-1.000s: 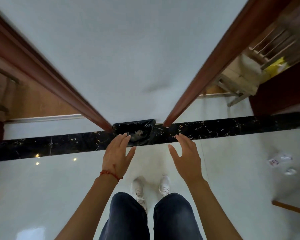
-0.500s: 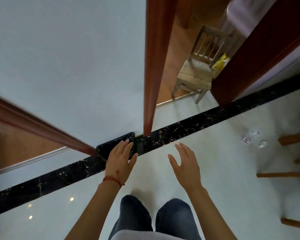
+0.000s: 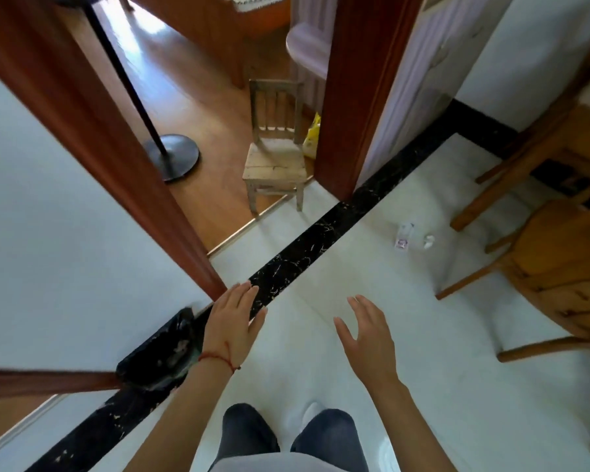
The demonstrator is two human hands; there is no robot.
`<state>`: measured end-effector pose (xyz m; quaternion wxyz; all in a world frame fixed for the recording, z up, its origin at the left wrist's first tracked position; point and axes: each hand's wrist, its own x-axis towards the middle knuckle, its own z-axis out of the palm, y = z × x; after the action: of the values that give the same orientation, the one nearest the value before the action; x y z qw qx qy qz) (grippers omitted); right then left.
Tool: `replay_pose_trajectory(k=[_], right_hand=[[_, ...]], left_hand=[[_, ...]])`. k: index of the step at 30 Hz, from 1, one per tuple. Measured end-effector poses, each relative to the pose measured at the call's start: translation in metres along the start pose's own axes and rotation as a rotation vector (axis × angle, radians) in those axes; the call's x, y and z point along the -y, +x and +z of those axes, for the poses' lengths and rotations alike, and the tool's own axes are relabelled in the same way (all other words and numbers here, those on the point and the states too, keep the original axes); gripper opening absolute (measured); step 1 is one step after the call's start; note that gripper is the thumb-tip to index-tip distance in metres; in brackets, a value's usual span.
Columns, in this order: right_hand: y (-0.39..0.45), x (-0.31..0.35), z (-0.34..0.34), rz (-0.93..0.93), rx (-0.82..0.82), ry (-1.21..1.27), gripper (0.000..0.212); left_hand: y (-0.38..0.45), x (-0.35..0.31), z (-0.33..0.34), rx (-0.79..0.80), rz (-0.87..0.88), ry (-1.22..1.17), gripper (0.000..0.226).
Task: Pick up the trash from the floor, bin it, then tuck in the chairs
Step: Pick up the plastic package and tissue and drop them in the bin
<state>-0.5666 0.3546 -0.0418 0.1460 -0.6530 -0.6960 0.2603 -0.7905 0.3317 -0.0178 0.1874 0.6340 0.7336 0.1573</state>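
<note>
Hands empty, both. Left hand [image 3: 233, 323] spread flat, fingers loosely together, hovering near the bin [image 3: 166, 352]; right hand [image 3: 368, 333] open too, fingers fanned, palm down over bare tile. Nothing pinched or carried, so likely between trips rather than mid-drop.

Bin lined with a black bag, parked against the wall at the door frame [image 3: 92, 144], on the dark floor strip [image 3: 321, 233]: out of the walkway, easy to reach. Pale scraps visible inside.

Trash left on the floor: a wrapper [image 3: 403, 236] and a smaller white scrap [image 3: 428, 240] just beside it, well apart from the hands, lying near the legs of the chair [image 3: 556, 264] at right. Chair stood pulled out, not yet tucked. Small stool [image 3: 275, 158] in the doorway beyond, apparently not part of the job.

Judged: binning partly done, wrapper and scrap next, chairs after.
</note>
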Motion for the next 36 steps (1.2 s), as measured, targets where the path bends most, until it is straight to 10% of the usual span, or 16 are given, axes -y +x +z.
replay_pose_trajectory(k=[15, 36], right_hand=[[0.008, -0.125, -0.083, 0.339, -0.21, 0.075, 0.049], [0.233, -0.188, -0.142, 0.576, -0.319, 0.129, 0.051]], left_hand=[[0.095, -0.156, 0.061, 0.213, 0.36, 0.092, 0.078], [0.378, -0.252, 0.142, 0.28, 0.598, 0.14, 0.043]])
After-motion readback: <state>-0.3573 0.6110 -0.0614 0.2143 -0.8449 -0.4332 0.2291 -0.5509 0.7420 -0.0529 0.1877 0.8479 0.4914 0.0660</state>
